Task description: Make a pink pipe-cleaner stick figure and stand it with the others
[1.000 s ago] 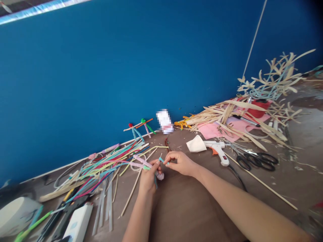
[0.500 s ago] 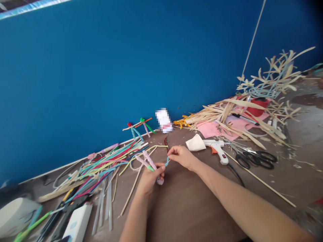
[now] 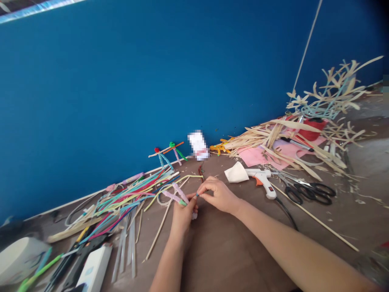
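Observation:
My left hand (image 3: 184,213) is closed round a small pipe-cleaner figure (image 3: 174,196). Two pale pink legs and a green band of it stick out to the left above my fingers, and a pale lilac end shows below them. Thumb and fingertips of my right hand (image 3: 217,195) pinch a short blue pipe-cleaner piece (image 3: 197,194) right at the left fingertips. Most of the blue piece is hidden by the fingers. Beyond my hands, two finished-looking pipe-cleaner figures, one with a red head (image 3: 157,150) and one with a green head (image 3: 172,144), lean against the blue wall.
Coloured pipe cleaners (image 3: 130,190) and clear glue sticks (image 3: 133,243) lie left. A hot glue gun (image 3: 267,184), black-handled scissors (image 3: 316,190) and a thin stick (image 3: 322,219) are at right. Pale dried strips (image 3: 273,132) pile on pink paper (image 3: 255,156). A white roll (image 3: 21,259) stands front left.
My right hand has moved left and slightly down, close against my left fingertips. Less of the blue pipe cleaner shows between the hands. The left hand keeps hold of the figure.

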Demonstrator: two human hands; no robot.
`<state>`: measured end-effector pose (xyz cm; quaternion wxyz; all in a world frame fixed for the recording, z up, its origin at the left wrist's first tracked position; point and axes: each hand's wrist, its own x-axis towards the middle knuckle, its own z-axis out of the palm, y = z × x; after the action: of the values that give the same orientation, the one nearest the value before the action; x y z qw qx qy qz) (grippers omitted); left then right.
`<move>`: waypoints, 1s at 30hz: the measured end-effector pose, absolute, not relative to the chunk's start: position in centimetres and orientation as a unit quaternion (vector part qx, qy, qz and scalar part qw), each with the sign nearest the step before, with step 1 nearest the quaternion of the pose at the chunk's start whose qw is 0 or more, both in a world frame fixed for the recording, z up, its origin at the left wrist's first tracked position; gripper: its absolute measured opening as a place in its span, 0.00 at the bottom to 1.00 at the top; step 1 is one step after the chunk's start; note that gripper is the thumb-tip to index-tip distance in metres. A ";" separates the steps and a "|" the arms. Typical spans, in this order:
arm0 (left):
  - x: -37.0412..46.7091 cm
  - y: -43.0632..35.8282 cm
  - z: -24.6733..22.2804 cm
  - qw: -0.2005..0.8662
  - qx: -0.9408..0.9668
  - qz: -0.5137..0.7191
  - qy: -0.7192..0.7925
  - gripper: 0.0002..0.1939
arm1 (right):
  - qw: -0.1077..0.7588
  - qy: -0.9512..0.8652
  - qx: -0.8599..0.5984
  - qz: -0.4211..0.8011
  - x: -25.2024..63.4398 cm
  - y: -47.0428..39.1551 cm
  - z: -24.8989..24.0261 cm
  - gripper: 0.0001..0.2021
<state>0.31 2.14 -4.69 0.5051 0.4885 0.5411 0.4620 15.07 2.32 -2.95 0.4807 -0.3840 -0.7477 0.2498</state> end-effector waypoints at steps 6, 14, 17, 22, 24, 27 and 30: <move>0.0 2.3 -5.0 0.588 0.430 0.504 0.465 0.13 | 0.496 -0.706 -0.407 0.299 14.7 2.4 -3.2 0.06; -0.2 2.4 -4.6 0.640 0.403 0.494 0.429 0.12 | 0.476 -0.659 -0.468 0.345 14.7 3.0 -3.9 0.05; -0.3 2.2 -4.4 0.645 0.416 0.480 0.424 0.11 | 0.480 -0.663 -0.462 0.341 14.9 3.3 -4.2 0.06; -0.5 1.9 -4.0 0.642 0.453 0.431 0.444 0.10 | 0.463 -0.659 -0.440 0.398 15.1 3.7 -4.8 0.07; -0.6 1.8 -4.0 0.625 0.482 0.408 0.459 0.11 | 0.453 -0.645 -0.430 0.440 15.3 3.8 -4.9 0.07; -0.6 1.8 -4.1 0.595 0.524 0.375 0.480 0.11 | 0.446 -0.623 -0.428 0.479 15.6 4.1 -5.1 0.08; -0.5 1.7 -4.3 0.569 0.554 0.347 0.499 0.12 | 0.452 -0.616 -0.432 0.479 15.6 4.1 -5.1 0.07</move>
<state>-0.52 1.71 -4.26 0.5688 0.5541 0.4992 0.3468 15.62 4.14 -5.07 0.4520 -0.4325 -0.6162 0.4786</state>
